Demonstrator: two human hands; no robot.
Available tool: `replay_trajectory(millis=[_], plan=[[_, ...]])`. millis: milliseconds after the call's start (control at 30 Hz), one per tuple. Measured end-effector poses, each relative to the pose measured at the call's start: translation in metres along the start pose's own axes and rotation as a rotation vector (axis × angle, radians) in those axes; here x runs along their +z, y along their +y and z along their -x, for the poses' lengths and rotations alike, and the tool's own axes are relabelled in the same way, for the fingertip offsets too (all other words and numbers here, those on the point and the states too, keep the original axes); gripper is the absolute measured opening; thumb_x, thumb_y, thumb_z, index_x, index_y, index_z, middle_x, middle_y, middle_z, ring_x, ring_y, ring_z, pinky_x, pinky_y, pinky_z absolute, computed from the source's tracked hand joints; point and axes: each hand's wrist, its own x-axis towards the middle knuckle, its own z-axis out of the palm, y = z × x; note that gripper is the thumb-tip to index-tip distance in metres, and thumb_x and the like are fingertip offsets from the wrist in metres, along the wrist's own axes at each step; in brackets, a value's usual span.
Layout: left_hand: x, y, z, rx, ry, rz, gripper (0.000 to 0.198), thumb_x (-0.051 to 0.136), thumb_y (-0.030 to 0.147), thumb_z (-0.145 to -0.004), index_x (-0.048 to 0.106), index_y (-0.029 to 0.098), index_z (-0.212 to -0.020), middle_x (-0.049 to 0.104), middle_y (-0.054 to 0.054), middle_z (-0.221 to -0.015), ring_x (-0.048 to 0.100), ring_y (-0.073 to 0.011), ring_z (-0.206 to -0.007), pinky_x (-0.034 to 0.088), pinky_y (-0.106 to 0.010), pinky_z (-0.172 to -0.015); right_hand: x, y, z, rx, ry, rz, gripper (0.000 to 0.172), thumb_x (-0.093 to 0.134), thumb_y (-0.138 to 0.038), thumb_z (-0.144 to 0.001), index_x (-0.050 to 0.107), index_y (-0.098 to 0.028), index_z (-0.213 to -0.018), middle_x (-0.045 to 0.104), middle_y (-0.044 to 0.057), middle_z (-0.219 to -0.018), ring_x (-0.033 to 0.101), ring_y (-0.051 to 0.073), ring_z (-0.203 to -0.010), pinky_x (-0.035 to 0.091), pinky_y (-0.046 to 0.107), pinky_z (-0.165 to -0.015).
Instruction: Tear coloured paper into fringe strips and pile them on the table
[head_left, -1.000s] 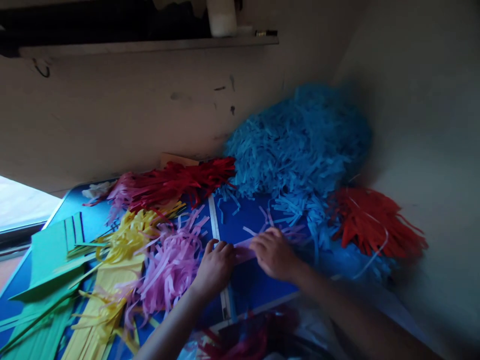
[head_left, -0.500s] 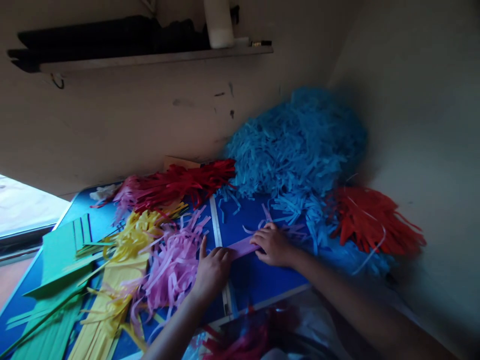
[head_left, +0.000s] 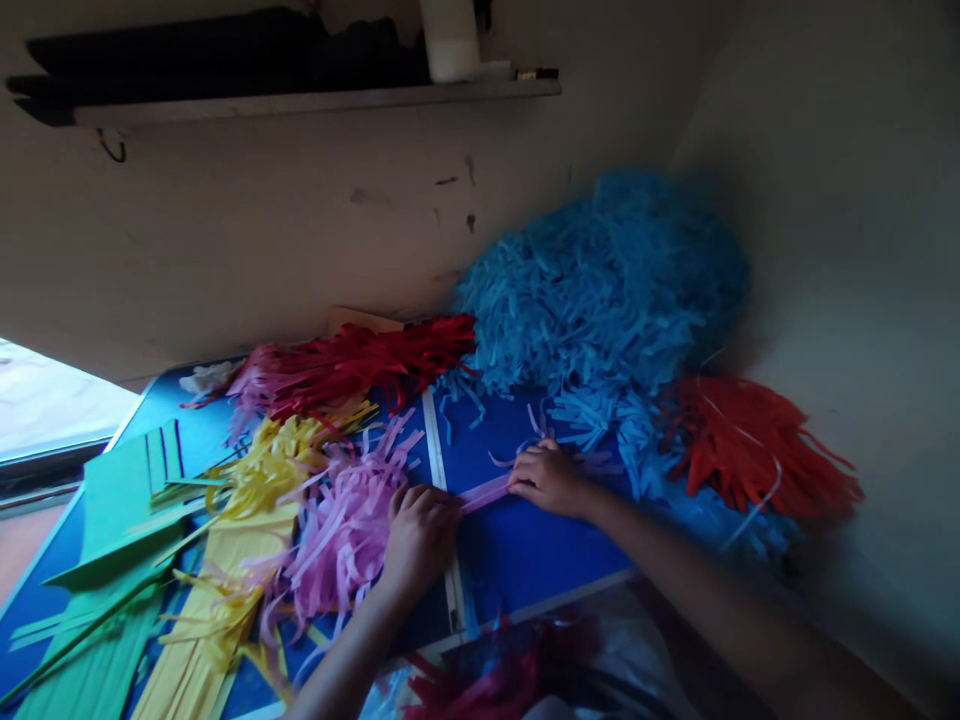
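Note:
A folded pink paper strip [head_left: 485,492] lies flat on the blue table [head_left: 517,550], stretched between my two hands. My left hand [head_left: 418,530] presses down on its near-left end, fingers curled, right beside a heap of pink paper fringe [head_left: 341,525]. My right hand [head_left: 549,478] pins the strip's far-right end with closed fingers, close to loose light-blue shreds. The strip's ends are hidden under my fingers.
A big pile of light-blue shredded paper [head_left: 600,290] fills the back corner, with red-orange fringe [head_left: 750,445] to its right. Red fringe [head_left: 352,365], yellow fringe [head_left: 247,480] and green paper sheets [head_left: 105,520] cover the left side. A shelf [head_left: 300,98] hangs on the wall above.
My hands have moved apart along the pink strip, and it has gone from a wider band to a narrow flattened one. The camera view shifted slightly.

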Motion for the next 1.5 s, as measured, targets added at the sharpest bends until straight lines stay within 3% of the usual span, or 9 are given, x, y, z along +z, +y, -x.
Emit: replay_trajectory(millis=[100,233,600,767,867,1000,1167,1267,1500], plan=[[0.001,-0.003,-0.003,-0.060,0.000,-0.028,0.026,0.056,0.036,-0.091,0.075,0.024,-0.078,0.073,-0.004,-0.089,0.062,-0.0232,-0.093,0.042,-0.042,-0.089,0.002,-0.001,-0.004,0.037,0.011,0.015,0.012,0.067,-0.028,-0.090,0.072,-0.022,-0.080,0.071,-0.002,-0.084,0.061,0.015,-0.086,0.028,0.033,-0.081],[0.001,0.000,-0.009,-0.117,-0.025,-0.092,0.026,0.054,0.033,-0.092,0.074,0.023,-0.077,0.072,-0.005,-0.088,0.060,-0.0249,-0.094,0.038,-0.044,-0.089,0.006,-0.004,-0.008,0.097,0.028,0.063,0.020,0.066,-0.029,-0.089,0.068,-0.018,-0.072,0.071,0.001,-0.078,0.061,0.016,-0.082,0.028,0.033,-0.076],[0.002,0.007,-0.017,-0.167,-0.083,-0.232,0.029,0.052,0.036,-0.091,0.070,0.023,-0.072,0.069,-0.006,-0.083,0.058,-0.0292,-0.092,0.034,-0.046,-0.083,0.014,-0.006,-0.017,0.139,0.041,0.155,0.019,0.064,-0.026,-0.084,0.065,-0.019,-0.066,0.069,0.001,-0.073,0.060,0.017,-0.078,0.029,0.032,-0.073],[-0.008,0.009,-0.017,-0.161,-0.030,-0.285,0.016,0.057,0.028,-0.088,0.069,0.021,-0.097,0.068,-0.010,-0.098,0.057,-0.0309,-0.100,0.033,-0.051,-0.093,0.004,-0.006,-0.012,0.186,0.116,0.199,0.013,0.067,-0.030,-0.085,0.066,-0.019,-0.080,0.068,0.005,-0.085,0.059,0.022,-0.087,0.031,0.036,-0.080],[-0.011,0.012,-0.016,0.082,-0.057,-0.285,0.019,0.055,0.021,-0.091,0.070,0.030,-0.099,0.069,-0.005,-0.104,0.055,-0.0274,-0.107,0.027,-0.051,-0.104,-0.004,-0.014,-0.006,0.007,0.143,0.234,0.011,0.064,-0.027,-0.088,0.065,-0.020,-0.096,0.067,0.007,-0.105,0.054,0.025,-0.105,0.028,0.043,-0.092],[-0.010,0.019,-0.016,0.206,-0.100,-0.280,0.021,0.054,0.015,-0.089,0.070,0.028,-0.092,0.071,-0.004,-0.096,0.056,-0.0263,-0.106,0.025,-0.052,-0.107,-0.001,-0.021,-0.006,-0.324,0.040,0.294,0.011,0.059,-0.028,-0.092,0.066,-0.020,-0.090,0.070,0.005,-0.092,0.054,0.023,-0.098,0.025,0.046,-0.095],[-0.008,0.028,-0.019,0.187,-0.093,-0.271,0.014,0.061,0.025,-0.085,0.069,0.023,-0.095,0.072,-0.006,-0.092,0.057,-0.0287,-0.105,0.024,-0.055,-0.109,0.005,-0.014,-0.017,-0.318,0.034,0.300,0.016,0.056,-0.023,-0.092,0.066,-0.018,-0.080,0.070,0.004,-0.085,0.055,0.019,-0.087,0.028,0.042,-0.089],[-0.007,0.029,-0.021,0.168,-0.074,-0.288,0.014,0.057,0.018,-0.085,0.070,0.022,-0.090,0.072,-0.007,-0.089,0.058,-0.0279,-0.102,0.025,-0.055,-0.108,0.002,-0.016,-0.022,-0.256,0.053,0.281,0.015,0.059,-0.023,-0.089,0.066,-0.017,-0.078,0.069,0.005,-0.081,0.055,0.019,-0.084,0.028,0.040,-0.087],[-0.005,0.015,-0.011,0.141,-0.064,-0.262,0.026,0.052,0.011,-0.089,0.072,0.027,-0.091,0.074,-0.004,-0.088,0.060,-0.0254,-0.099,0.025,-0.054,-0.106,0.002,-0.014,-0.008,-0.253,0.041,0.291,0.013,0.060,-0.029,-0.092,0.068,-0.018,-0.091,0.069,0.007,-0.092,0.053,0.022,-0.094,0.028,0.041,-0.087]])
